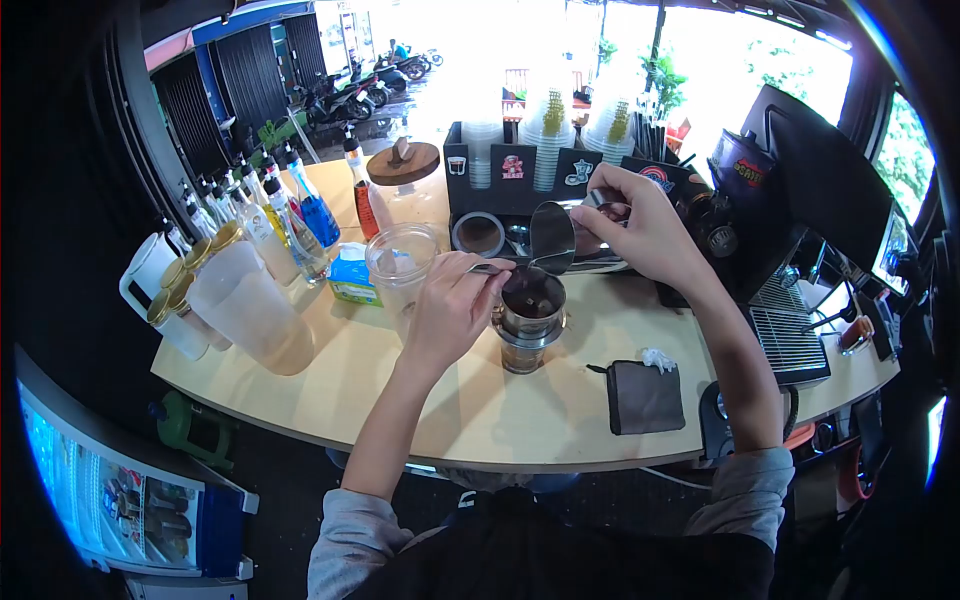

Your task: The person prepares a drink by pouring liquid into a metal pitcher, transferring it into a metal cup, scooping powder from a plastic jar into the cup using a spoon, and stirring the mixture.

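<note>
A metal drip filter (530,322) with dark liquid inside stands on top of a small glass (523,357) at the middle of the counter. My right hand (640,222) is closed around the handle of a metal pitcher (553,240), which tilts with its mouth above the filter. Just left of the filter's rim, my left hand (450,308) pinches a thin metal utensil (490,268), seemingly a spoon; its far end is hidden. Behind that hand is a large clear plastic jar (403,250).
Syrup bottles (315,213) and a frosted pitcher (248,310) crowd the left side. A tissue pack (352,275) lies near the jar. A black cup organizer (530,180) stands behind. To the right are a folded dark cloth (645,397) and an espresso machine (790,320).
</note>
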